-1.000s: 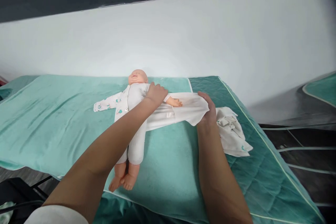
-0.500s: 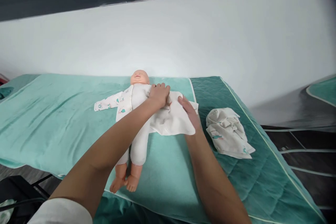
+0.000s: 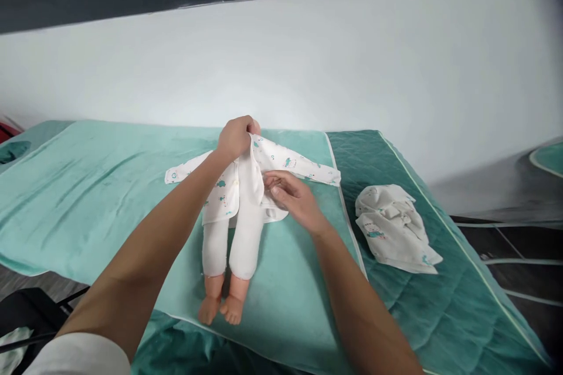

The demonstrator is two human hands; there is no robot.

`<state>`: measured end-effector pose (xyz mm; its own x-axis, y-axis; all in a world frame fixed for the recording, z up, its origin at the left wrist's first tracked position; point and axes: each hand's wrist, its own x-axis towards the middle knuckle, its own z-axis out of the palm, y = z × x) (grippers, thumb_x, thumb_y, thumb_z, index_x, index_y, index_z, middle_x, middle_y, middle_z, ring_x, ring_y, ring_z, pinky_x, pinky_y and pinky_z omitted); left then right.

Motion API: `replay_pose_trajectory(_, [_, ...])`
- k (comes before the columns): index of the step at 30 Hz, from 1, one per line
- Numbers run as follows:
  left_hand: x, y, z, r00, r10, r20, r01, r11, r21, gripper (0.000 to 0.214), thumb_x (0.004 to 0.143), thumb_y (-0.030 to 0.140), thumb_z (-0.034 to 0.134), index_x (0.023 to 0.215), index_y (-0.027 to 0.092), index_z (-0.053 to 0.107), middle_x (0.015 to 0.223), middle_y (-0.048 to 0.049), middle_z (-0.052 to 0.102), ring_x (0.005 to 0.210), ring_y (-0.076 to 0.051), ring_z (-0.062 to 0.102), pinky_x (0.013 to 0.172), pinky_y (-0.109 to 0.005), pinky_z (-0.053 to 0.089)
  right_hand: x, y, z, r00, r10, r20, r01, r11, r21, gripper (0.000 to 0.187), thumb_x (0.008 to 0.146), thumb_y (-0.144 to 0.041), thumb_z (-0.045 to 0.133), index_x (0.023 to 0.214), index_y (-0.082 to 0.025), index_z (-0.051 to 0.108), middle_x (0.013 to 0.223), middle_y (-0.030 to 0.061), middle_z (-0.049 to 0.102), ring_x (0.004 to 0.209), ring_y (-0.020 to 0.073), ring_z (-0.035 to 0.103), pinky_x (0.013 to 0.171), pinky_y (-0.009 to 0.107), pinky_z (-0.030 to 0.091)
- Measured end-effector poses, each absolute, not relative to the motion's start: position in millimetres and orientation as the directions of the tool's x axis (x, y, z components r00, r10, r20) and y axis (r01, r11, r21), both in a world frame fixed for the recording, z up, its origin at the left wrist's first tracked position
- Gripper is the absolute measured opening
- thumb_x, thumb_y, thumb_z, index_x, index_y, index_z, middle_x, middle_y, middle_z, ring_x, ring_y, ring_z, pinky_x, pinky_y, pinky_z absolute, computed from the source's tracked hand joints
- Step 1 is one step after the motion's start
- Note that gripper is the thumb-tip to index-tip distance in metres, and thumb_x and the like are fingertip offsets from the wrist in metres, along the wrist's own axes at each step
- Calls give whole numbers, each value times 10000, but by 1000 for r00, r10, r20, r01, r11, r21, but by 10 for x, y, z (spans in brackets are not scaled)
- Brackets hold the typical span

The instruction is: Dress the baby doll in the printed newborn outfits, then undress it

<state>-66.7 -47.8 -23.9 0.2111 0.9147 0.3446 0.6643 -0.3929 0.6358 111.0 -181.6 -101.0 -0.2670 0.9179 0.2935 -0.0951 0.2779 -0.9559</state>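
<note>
A baby doll (image 3: 233, 246) lies on its back on a light teal towel (image 3: 88, 187), bare feet toward me, head hidden behind my left hand. It wears white leggings and a white printed top (image 3: 290, 165) whose sleeves spread to both sides. My left hand (image 3: 235, 136) is closed, pinching the top's front edge near the doll's neck and lifting it. My right hand (image 3: 292, 199) rests at the doll's right side, fingers curled on the fabric of the open top.
A crumpled white printed garment (image 3: 393, 225) lies to the right on the darker green quilted cover (image 3: 417, 304) of the bed. A white wall rises behind the bed. Dark floor shows at right, and a dark chair at bottom left.
The plain white cloth I was pulling across the doll's chest has been drawn in. My left hand rose to the neck; my right came left to the doll's side. The printed sleeve now shows.
</note>
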Motion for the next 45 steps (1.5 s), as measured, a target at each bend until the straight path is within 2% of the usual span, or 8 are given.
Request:
replay_pose_trajectory(5, [-904,-501,-380,121,928,351,766,-313,562,181,702,27,483,707,199,539,736,-7,627,660,-157,500,679,-305,378,1163,-1832,-970,-417,831,367,83,437,-896,397,844,-442,766,1192,-278,669,1170,62,628,1010,215,588,900,374,488])
replay_pose_trajectory(11, [-1013,-653,-535,97,908,408,582,-384,717,172,817,89,501,880,200,616,1011,-40,705,980,-180,625,922,-326,467,1230,-1884,-954,-486,826,285,281,456,-844,504,802,-358,811,1266,-295,626,1185,68,576,977,224,576,915,411,515])
replay_pose_trajectory(17, [-1156,-1229,-693,-73,912,404,479,-323,816,211,947,286,507,1132,215,577,1243,-75,649,1213,-185,583,1019,-330,485,1145,-1959,-899,-534,800,275,272,471,-839,237,921,-223,612,1138,-284,685,1000,53,585,871,199,565,780,356,502])
replay_pose_trajectory(23, [-1570,-1988,-1172,-160,901,404,508,-275,816,227,972,295,470,1156,238,591,1232,-65,641,1204,-196,590,1048,-375,500,1215,-1966,-924,-559,799,220,50,297,-954,153,889,-271,701,1041,-258,705,962,43,626,856,185,595,768,339,507])
replay_pose_trajectory(29, [-1954,-2571,-1463,25,967,254,671,-204,713,339,906,229,544,1241,258,583,1305,-72,637,1262,-242,566,1124,-458,437,1343,-2040,-1170,-323,930,176,36,197,-980,208,878,-371,739,1039,-251,686,1006,48,645,911,199,603,802,345,518])
replay_pose_trajectory(34, [-1969,-2695,-1480,83,967,242,785,-212,582,273,872,256,600,1143,251,630,1342,-69,636,1271,-276,560,1085,-481,424,1262,-2314,-1411,-199,965,173,329,232,-915,405,810,-431,795,1131,-249,628,1077,57,659,960,224,614,869,384,514])
replay_pose_trajectory(39, [-1802,-2569,-1444,93,967,237,821,-210,531,159,897,240,566,1013,238,675,1317,-49,659,1223,-273,581,1035,-464,422,1039,-2479,-1542,110,975,193,589,92,-803,295,891,-434,646,1084,-214,606,872,45,684,698,195,575,669,340,463])
replay_pose_trajectory(45, [-1767,-2600,-1472,88,937,338,806,-267,529,192,962,254,489,1018,203,666,1234,-82,676,1160,-264,589,993,-439,453,1019,-2517,-1518,180,969,170,690,-1,-724,296,848,-319,556,1123,-216,594,641,-32,586,569,185,514,590,302,380])
